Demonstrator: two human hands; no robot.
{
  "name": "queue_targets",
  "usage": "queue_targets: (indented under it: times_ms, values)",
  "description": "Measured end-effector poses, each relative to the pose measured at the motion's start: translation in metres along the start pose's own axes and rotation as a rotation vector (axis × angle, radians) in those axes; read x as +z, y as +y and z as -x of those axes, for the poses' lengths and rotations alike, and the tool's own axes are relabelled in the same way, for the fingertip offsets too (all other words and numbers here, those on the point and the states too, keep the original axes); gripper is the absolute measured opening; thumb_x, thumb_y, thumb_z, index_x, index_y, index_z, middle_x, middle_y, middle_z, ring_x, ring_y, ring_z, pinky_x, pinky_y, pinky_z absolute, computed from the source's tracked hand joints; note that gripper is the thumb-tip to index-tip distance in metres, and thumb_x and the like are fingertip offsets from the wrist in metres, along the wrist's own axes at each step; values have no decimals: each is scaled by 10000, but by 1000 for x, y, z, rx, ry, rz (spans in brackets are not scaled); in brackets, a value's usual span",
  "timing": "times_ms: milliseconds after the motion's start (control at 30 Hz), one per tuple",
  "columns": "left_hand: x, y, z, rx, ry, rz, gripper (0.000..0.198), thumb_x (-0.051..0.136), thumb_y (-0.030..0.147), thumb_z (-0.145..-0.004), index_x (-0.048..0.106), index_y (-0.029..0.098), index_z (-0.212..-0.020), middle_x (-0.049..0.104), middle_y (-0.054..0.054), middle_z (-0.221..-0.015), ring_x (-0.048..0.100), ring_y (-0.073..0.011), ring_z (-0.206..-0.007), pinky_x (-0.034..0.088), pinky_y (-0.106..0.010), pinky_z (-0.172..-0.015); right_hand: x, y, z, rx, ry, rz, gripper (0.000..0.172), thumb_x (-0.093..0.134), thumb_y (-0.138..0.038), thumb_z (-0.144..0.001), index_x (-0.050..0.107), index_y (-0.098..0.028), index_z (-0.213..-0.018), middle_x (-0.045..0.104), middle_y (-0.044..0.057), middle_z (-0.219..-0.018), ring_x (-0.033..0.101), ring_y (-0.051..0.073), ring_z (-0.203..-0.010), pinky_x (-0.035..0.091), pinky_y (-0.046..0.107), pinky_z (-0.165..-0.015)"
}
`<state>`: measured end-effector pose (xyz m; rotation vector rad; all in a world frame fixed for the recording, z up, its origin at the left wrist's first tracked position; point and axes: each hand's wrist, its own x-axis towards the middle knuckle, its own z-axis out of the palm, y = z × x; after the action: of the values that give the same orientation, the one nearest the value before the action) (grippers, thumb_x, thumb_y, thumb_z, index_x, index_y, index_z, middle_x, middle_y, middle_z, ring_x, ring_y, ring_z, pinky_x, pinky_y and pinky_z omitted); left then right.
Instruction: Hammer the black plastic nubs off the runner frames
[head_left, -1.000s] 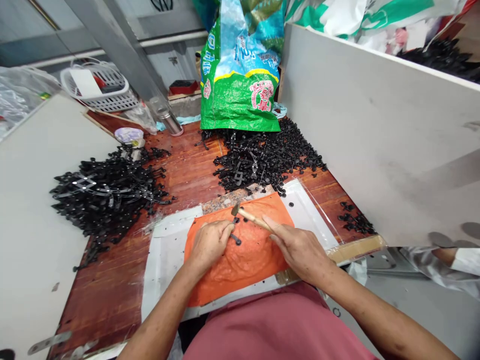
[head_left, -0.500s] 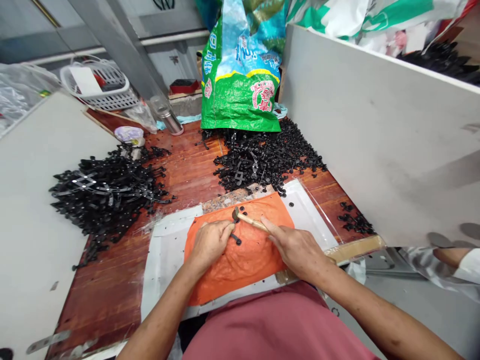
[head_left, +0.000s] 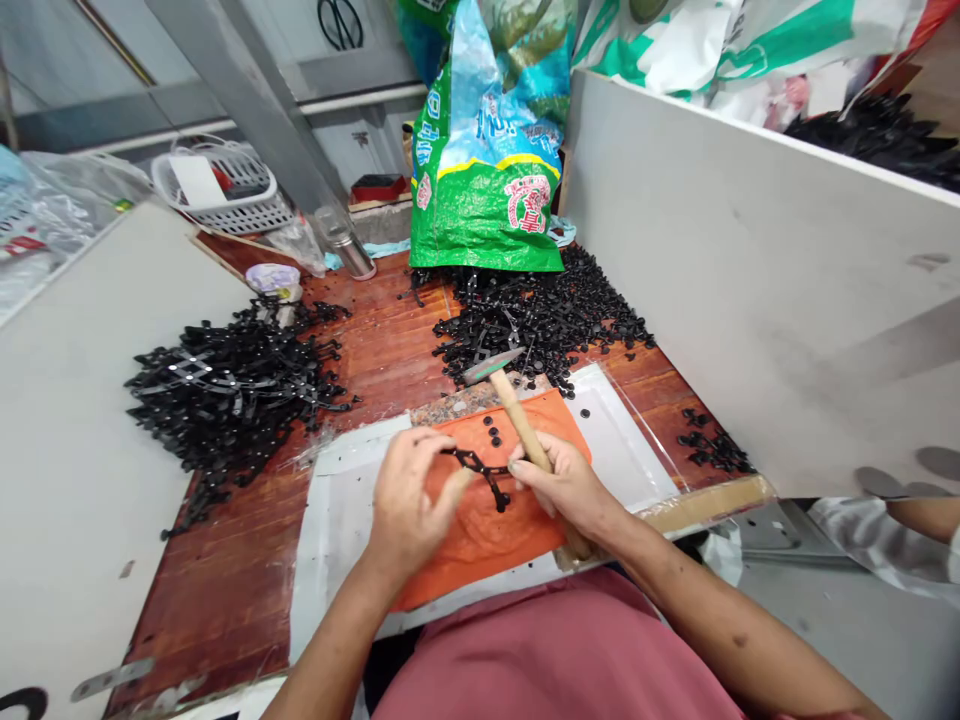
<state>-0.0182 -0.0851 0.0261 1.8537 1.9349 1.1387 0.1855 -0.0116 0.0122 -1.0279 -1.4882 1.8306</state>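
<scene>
Linkage (head_left: 484,470) is spread between the two hands, over the orange cloth (head_left: 469,545) on the table (head_left: 382,340). The hammer (head_left: 523,425) is gripped around its handle by the right hand (head_left: 568,487), head pointing away; the thumb and fingers of the left hand (head_left: 409,495) are parted beside the linkage's left end. The step in hand is judged to be the handling of the linkage with the hammer kept ready: the handle is best tucked back in the palm, the hammer's head held clear of the left fingers, the arms turned without twisting their joints, and the three discs (head_left: 493,432) left undisturbed. Whether the linkage is touched by the left fingertips or pinched by the right ones cannot be told. Its outer ends are lost against the hands, its joints are too small to read, and another person's arm (head_left: 926,528) is cut off at the right edge.
</scene>
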Motion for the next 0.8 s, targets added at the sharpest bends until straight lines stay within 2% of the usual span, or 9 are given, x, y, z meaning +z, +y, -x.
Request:
queue_targets:
  times_ms: [67, 167, 233, 300, 400, 500, 600, 700, 800]
  values:
    - [0, -7, 7, -219, 55, 137, 307, 553, 413, -957, 615, 226, -1192, 671, -85, -1119, 637, -241, -1060, 494, -391, -976, 1, 2, 5, 3, 42, -45, 280, 670, -436, -849, 544, -202, -938, 616, -49, -695, 344, 58, -398, 253, 209, -375]
    - [10, -7, 13, -390, -79, 413, 462, 506, 448, -982, 485, 251, -1400, 675, -70, -1152, 667, -215, -1047, 524, -375, -960, 4, 7, 11, -22, 90, -54, 275, 685, -420, -837, 551, -199, -932, 622, -39, -717, 356, 59, -423, 274, 212, -397]
    - [17, 0, 12, -404, -123, 500, 553, 484, 467, -991, 373, 268, -1495, 669, -60, -1140, 670, -208, -1021, 530, -378, -949, 8, 12, 14, -35, 113, -16, 250, 689, -394, -829, 562, -196, -916, 586, -47, -698, 366, 67, -460, 286, 213, -425]
    - [25, 9, 8, -407, -107, 525, 592, 463, 470, -1000, 301, 268, -1532, 663, -32, -1019, 660, -197, -936, 536, -365, -902, 12, 16, 16, -53, 117, 34, 215, 686, -365, -824, 570, -197, -891, 528, -60, -667, 380, 79, -504, 304, 215, -464]
    - [34, 16, 4, -452, -104, 553, 584, 461, 469, -996, 316, 249, -1517, 585, 20, -795, 593, -163, -711, 517, -295, -690, 16, 18, 19, -87, 119, 108, 159, 667, -322, -823, 585, -194, -868, 507, -55, -684, 416, 97, -582, 355, 224, -544]
    - [39, 14, 4, -519, -82, 583, 548, 464, 483, -989, 359, 246, -1471, 471, 63, -672, 460, -125, -533, 385, -248, -503, 19, 16, 23, -96, 129, 155, 156, 658, -332, -818, 595, -193, -848, 526, -38, -706, 437, 115, -633, 374, 234, -581]
    - [40, 13, 5, -518, -76, 663, 497, 483, 474, -976, 372, 255, -1408, 491, 59, -680, 486, -129, -568, 401, -246, -541, 21, 12, 26, -117, 136, 183, 150, 650, -340, -823, 609, -196, -836, 547, -29, -704, 462, 127, -644, 387, 241, -595]
    - [37, 17, 5, -536, -156, 725, 460, 434, 479, -983, 356, 279, -1390, 581, 13, -768, 541, -154, -618, 431, -274, -559, 24, 13, 28, -165, 123, 193, 116, 646, -309, -841, 636, -194, -858, 612, -18, -766, 527, 134, -690, 426, 246, -653]
    - [38, 20, 7, -579, -226, 678, 452, 364, 522, -992, 371, 290, -1380, 567, 9, -746, 502, -159, -546, 418, -298, -517, 28, 15, 31, -161, 85, 194, 91, 655, -283, -852, 647, -197, -884, 619, -32, -768, 541, 129, -697, 423, 236, -659]
